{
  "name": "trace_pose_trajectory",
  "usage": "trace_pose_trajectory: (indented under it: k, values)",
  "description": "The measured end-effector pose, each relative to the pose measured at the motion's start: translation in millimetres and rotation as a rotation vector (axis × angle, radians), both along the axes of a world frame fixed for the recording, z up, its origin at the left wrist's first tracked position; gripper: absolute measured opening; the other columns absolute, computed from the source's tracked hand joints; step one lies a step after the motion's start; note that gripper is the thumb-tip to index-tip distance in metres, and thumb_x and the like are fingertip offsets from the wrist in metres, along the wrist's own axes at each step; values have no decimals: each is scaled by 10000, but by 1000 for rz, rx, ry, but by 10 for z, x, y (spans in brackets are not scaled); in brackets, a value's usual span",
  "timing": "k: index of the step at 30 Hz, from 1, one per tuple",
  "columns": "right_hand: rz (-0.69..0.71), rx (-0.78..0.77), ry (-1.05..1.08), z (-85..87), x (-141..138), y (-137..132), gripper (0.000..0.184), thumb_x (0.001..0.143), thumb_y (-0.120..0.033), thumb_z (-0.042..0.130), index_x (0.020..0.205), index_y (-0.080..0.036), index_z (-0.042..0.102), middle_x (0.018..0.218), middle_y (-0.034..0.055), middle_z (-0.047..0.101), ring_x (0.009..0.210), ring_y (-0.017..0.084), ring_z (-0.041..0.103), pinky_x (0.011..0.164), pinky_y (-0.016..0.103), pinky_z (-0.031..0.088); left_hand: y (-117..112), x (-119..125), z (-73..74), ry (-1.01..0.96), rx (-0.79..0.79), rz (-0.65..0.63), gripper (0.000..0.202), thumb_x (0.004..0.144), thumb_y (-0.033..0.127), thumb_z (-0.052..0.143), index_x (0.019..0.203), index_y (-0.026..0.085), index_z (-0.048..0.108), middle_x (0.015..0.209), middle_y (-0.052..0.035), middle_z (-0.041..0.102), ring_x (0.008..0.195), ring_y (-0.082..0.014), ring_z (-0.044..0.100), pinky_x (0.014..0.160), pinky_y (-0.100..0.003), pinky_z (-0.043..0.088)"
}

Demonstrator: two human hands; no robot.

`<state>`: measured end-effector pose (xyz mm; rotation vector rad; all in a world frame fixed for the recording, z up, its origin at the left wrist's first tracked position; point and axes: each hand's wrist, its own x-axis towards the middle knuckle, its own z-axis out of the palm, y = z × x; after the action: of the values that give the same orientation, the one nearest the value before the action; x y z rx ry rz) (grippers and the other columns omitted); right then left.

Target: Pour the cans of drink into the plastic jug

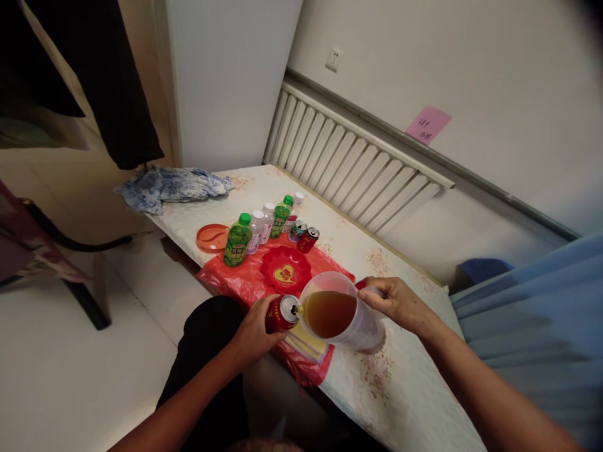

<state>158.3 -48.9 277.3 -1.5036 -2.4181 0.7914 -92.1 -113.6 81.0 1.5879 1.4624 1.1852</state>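
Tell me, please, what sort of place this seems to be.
Probably a lived-in room, perhaps in a home or dormitory, though one view cannot settle which. A radiator stands along the wall, dark clothing hangs at the left, and a flowered cloth covers the table.

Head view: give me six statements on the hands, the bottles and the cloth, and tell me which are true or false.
1. The left hand holds a red can. True.
2. The right hand grips the pitcher by its handle. True.
3. The pitcher is empty. False: brown liquid is in it.
4. Five bottles stand in a row. True.
5. All the bottles have green caps. False: two have green caps and three have white caps.
6. The blue-patterned cloth lies on the floor. False: the blue-patterned cloth lies on the flowered cover.
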Motion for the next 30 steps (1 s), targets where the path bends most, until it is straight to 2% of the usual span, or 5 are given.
trace_pose_trajectory:
  k: [25,30]
  values:
    - [31,9,-2,-35,4,18,429,835,-509,530,562,-181,489,562,-37,384,523,91,297,482,245,250,-3,-4,-11,-12,1,6,666,609,176,700,1243,200,495,1259,-102,588,1185,-299,547,1026,-467,431]
    - [47,26,1,-58,13,28,463,839,-513,519,526,-179,450,584,-25,427,527,91,324,498,245,272,-10,-10,-1,-11,-27,5,677,606,149,681,1252,188,485,1274,-106,576,1202,-290,535,1043,-453,419]
